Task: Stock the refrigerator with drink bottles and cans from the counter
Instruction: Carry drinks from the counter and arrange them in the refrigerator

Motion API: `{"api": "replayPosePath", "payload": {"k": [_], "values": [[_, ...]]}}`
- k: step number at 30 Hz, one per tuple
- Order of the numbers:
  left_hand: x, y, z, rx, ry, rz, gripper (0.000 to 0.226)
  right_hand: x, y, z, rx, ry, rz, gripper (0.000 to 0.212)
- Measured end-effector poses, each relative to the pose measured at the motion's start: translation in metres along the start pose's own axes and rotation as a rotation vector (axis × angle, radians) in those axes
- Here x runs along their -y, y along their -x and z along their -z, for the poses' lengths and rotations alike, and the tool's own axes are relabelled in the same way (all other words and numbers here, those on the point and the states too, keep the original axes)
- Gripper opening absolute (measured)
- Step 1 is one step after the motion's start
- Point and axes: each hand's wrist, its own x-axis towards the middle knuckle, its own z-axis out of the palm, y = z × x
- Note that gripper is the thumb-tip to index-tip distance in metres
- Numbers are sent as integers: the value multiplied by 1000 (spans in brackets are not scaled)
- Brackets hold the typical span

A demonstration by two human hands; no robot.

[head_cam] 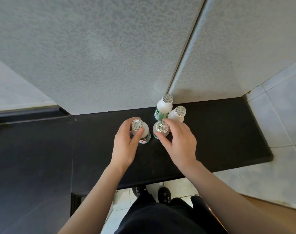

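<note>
Several small white drink bottles with silver foil lids stand on the black counter [219,132]. My left hand [125,146] is wrapped around the neck of the left bottle [142,132], which has a red and green label. My right hand [179,142] grips the neck of a green-labelled bottle [160,129] just right of it. Two more bottles stand behind: one [164,107] against the wall and one [177,114] beside it, partly hidden by my right fingers. The refrigerator is not recognisable in view.
A textured grey wall [101,56] rises straight behind the counter, with a corner edge running up to the right. White floor tiles [279,124] lie right of the counter's end. My dark trousers and shoes show below the counter's front edge.
</note>
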Motion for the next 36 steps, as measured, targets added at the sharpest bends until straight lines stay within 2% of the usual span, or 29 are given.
{"api": "replayPosePath", "payload": {"k": [4,8,11,15,18,22,29,33,36], "values": [[-3,16,10,-102,18,35,22,-2,6,5,14,-20,35,36],[-8,37,29,-240,39,46,18,1,13,14,29,-117,-22,36],[-15,60,39,-351,36,50,21,11,20,21,89,-262,2,46],[-35,106,49,-493,30,29,23,28,26,32,186,-428,131,47],[-49,150,53,-616,22,6,16,45,29,40,267,-555,257,45],[-57,225,46,-823,29,42,17,66,53,50,364,-693,402,44],[-39,381,0,-1214,31,218,16,96,159,48,689,-841,590,35],[-23,475,-41,-1408,43,373,11,107,233,48,952,-844,652,42],[-15,536,-66,-1554,96,475,8,125,285,53,1100,-844,743,23]]}}
